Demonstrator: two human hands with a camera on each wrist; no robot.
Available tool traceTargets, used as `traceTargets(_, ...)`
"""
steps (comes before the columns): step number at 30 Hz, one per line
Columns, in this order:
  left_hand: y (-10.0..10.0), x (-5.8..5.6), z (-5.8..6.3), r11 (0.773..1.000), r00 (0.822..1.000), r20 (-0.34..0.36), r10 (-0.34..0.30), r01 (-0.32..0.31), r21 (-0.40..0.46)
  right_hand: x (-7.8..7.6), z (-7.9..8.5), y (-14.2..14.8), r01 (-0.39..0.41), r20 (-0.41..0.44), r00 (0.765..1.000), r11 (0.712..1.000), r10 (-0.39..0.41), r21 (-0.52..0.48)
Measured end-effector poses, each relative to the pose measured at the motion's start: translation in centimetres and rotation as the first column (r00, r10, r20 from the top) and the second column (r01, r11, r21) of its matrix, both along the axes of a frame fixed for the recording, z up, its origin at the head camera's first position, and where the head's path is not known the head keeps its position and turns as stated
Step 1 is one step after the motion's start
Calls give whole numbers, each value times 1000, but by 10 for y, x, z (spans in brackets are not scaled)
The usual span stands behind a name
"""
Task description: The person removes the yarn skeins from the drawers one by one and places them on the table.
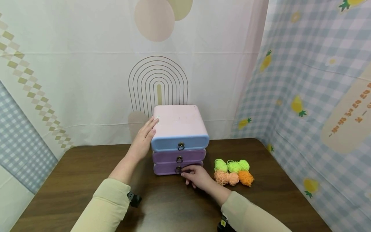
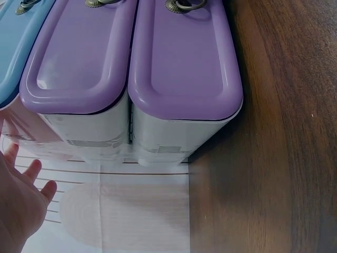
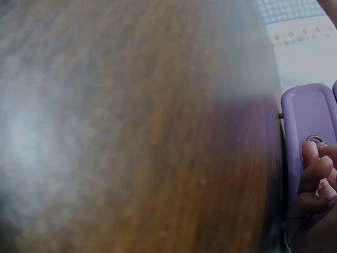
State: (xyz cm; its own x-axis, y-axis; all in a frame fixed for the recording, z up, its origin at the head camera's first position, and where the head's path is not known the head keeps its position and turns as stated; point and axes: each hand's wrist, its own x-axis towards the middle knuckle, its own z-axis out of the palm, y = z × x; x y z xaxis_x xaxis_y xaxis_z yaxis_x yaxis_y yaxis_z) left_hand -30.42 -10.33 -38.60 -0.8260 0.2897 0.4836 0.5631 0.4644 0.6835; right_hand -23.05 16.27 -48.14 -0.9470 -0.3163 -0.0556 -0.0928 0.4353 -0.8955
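3 drawers make up the drawer stack at the centre of the head view: a blue drawer under a pink top, then a middle purple drawer and a lowest purple drawer. Each front bears 1 dark metal ring pull. What the 3 drawers contain cannot be seen. The left wrist view shows 2 purple fronts with whitish sides.

The 2 hands are apart from each other. At the centre left of the head view, the left hand rests against the left edge of the pink top, its fingers extended. Below centre, the right hand pinches the lowest ring pull with its fingertips, as the right edge of the right wrist view also shows.

Right of the stack lie 6 balls of yarn in 2 rows on the brown table: 3 green balls above, 2 peach balls and 1 orange ball below.

At the far right of the head view, a blue-checked cloth carries a beige patch with a slanting line of orange characters, too small to read. Grey patches on the whitish sides in the left wrist view are too unclear to read.
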Motion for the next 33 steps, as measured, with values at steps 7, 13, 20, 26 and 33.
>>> traceTargets(7, 0, 0, 0, 1000, 1000, 1, 0, 0, 3, 1, 2, -8, -10, 64, 998, 1000, 10, -3)
traceTargets(13, 0, -2, -1, 1000, 1000, -10, -5, 5, 11, -2, 1, -11, 15, 69, 998, 1000, -13, -25)
traceTargets(20, -1, -1, 0, 1000, 1000, -5, -8, 8, 15, -6, -1, -9, 21, 69, 997, 999, -18, -33)
traceTargets(26, -1, 0, 1, 1000, 1000, -5, -3, 4, 15, -8, -1, -9, 8, 55, 998, 1000, -7, -15)
traceTargets(33, 0, -1, 0, 1000, 1000, -16, -5, 5, 16, -8, -1, -8, -14, 16, 1000, 999, 13, 31)
